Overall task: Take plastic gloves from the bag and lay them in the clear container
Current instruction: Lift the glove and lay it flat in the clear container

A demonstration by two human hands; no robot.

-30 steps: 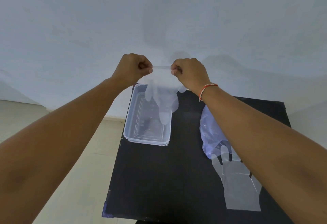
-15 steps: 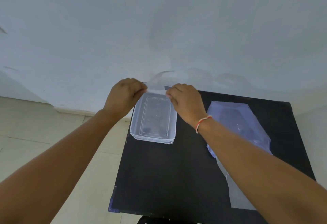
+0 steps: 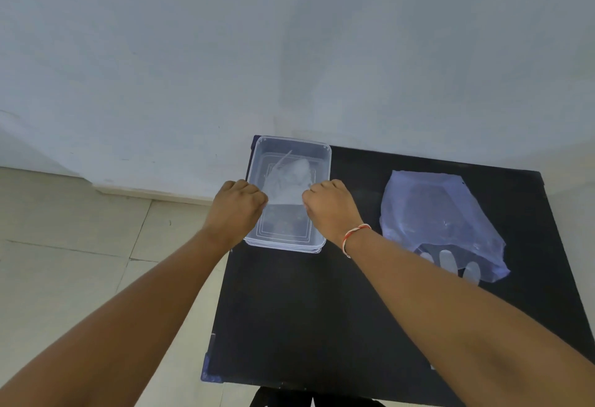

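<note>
I note the left hand (image 3: 236, 205) and right hand (image 3: 330, 207) each pinching an edge of the thin translucent plastic glove (image 3: 289, 179), which lies in the clear rectangular plastic container (image 3: 254, 162) on the black counter (image 3: 322, 310). The bluish plastic bag (image 3: 441, 220) lies well apart.

A: Clearance check?
B: Both hands sit over the clear container (image 3: 317, 162), left hand (image 3: 236, 205) at its left wall, right hand (image 3: 331, 208) at its right wall. Crumpled glove (image 3: 291, 179) fills the far half.
A: Open lanes?
B: Black table (image 3: 306, 310) is bare between the 2 forearms and between container and bag (image 3: 441, 220). Gloves (image 3: 450, 261) poke from the bag's near edge.
</note>
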